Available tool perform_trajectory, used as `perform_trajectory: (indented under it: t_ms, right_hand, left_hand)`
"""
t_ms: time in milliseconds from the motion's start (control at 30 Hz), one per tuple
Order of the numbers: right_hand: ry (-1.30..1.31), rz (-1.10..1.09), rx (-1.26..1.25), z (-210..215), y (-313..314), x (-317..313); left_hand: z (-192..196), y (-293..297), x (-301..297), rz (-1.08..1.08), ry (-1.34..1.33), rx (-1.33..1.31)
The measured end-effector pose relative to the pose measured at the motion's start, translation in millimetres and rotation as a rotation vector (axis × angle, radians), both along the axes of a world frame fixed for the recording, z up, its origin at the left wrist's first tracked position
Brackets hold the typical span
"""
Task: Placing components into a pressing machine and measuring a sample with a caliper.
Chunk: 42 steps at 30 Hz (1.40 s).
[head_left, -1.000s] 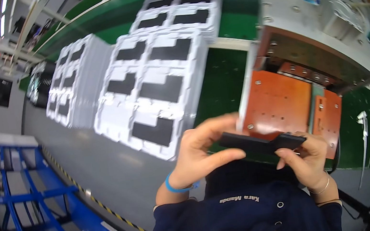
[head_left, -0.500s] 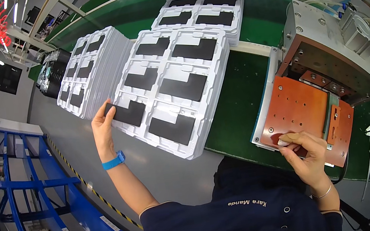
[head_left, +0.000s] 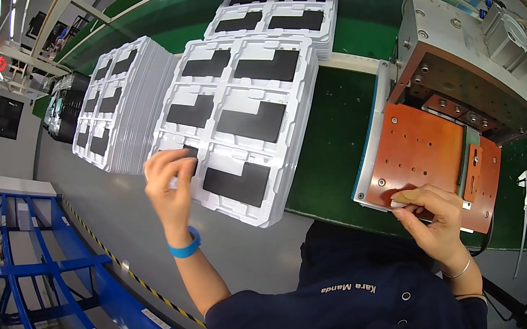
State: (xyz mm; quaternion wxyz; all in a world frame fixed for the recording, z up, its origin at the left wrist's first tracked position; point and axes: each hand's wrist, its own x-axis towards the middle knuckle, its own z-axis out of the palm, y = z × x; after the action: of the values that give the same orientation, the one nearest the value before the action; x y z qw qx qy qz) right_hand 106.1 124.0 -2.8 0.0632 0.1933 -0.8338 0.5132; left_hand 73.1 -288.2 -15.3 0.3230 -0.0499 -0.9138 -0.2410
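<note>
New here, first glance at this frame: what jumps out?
The stacks of white moulded trays with black flat parts in their pockets, running up the green bench at centre. At right stands a grey metal fixture with an orange plate in front; the right hand rests on that plate's lower edge. The left hand is at the near-left pocket of the front tray, fingers on a black part.

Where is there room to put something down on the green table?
Bare green table shows between the white trays and the orange plate, and behind the tray stacks. The trays are packed with black parts; the right hand crowds the plate's near edge.
</note>
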Motion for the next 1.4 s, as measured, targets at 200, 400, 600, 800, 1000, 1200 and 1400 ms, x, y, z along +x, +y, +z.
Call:
perform_trajectory:
  t_ms: [200, 400, 600, 800, 1000, 1200, 1400]
  right_hand:
    - [0.052, 0.058, -0.015, 2.2, 12.9, 8.1]
    - [0.055, -0.042, -0.008, 12.6, 54.9, 33.7]
    - [0.136, -0.351, 0.016, 16.1, 90.4, 47.8]
    - [0.265, -0.495, 0.215, 11.1, 91.0, 26.5]
    - [0.225, -0.275, 0.394, 10.8, 88.2, 10.9]
    - [0.202, -0.197, 0.467, 3.9, 72.8, -6.2]
    - [0.298, -0.208, 0.660, 0.3, 64.5, -8.3]
  left_hand:
    - [-7.0, 49.2, -12.7, -0.139, -0.192, -0.296]
    - [-14.4, 28.3, -11.0, -0.265, -0.258, -0.189]
    - [32.7, 108.0, -2.9, -0.127, -0.058, -0.040]
    - [40.3, 268.4, -17.4, -0.511, -0.223, 0.060]
    - [17.9, 280.3, -11.6, -0.524, -0.195, 0.064]
    - [8.8, 248.9, -8.8, -0.884, -0.325, -0.025]
    - [8.8, 245.9, -13.4, -0.941, -0.332, -0.049]
